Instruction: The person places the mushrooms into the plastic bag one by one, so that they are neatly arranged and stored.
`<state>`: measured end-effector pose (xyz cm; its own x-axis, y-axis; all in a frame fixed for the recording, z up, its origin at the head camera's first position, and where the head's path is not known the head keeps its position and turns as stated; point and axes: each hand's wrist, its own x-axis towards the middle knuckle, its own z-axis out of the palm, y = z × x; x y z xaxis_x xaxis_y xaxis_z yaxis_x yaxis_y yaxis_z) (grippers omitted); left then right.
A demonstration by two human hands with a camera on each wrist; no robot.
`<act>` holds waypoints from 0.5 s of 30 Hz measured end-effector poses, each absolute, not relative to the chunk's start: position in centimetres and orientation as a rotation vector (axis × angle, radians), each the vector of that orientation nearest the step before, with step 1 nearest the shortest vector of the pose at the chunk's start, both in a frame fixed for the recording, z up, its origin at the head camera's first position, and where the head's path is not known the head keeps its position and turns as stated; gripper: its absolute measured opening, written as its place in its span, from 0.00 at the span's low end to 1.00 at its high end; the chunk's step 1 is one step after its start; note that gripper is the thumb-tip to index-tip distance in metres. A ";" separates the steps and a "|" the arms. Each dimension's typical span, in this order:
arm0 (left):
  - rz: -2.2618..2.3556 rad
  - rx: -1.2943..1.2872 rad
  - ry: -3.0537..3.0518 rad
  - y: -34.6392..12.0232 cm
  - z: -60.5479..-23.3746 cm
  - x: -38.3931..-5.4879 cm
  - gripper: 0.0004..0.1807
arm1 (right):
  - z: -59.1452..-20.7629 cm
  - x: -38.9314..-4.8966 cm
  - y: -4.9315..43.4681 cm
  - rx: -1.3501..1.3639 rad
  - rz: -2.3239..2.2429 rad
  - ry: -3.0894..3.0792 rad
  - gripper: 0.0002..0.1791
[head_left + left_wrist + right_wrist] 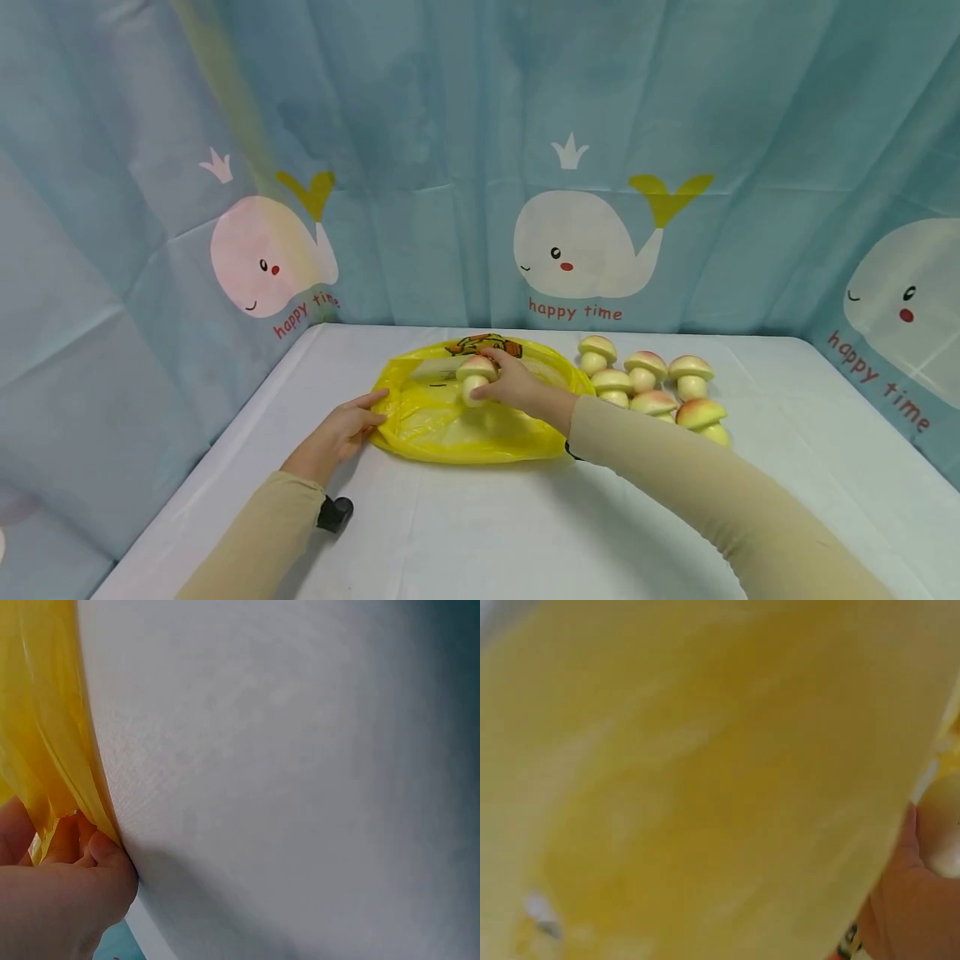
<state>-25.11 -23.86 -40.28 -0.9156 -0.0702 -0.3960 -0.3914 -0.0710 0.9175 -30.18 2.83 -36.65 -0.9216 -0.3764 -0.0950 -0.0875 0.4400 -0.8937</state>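
Observation:
A yellow plastic bag with an orange printed figure lies on the table, its mouth spread wide. At the bag's left edge, my left hand pinches the thin plastic; the left wrist view shows the fingers bunched around the bag's edge. My right hand reaches across the bag from the right and grips a toy mushroom with a cream stem and pinkish-yellow cap, within the outline of the mouth. Yellow plastic fills most of the right wrist view, with part of the pale mushroom at its right edge.
Several similar toy mushrooms stand or lean in a cluster just right of the bag. A black device sits by the left sleeve. Behind the white table hangs a blue curtain with whale prints.

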 end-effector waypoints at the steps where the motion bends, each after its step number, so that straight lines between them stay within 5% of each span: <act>1: 2.084 -0.504 1.978 -23.9 -40.3 -25.1 0.33 | -36.8 -30.3 2.4 -0.395 -1.462 2.425 0.42; 15: 2.061 -0.519 2.029 -23.6 -40.4 -25.0 0.32 | -39.2 -30.6 -2.9 -0.425 -1.412 2.458 0.44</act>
<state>-25.04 -23.59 -40.41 -0.9177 -0.1002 -0.3844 -0.3828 -0.0354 0.9231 -30.60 -2.92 -39.15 -0.9192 -0.3835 -0.0894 -0.1159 0.4804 -0.8694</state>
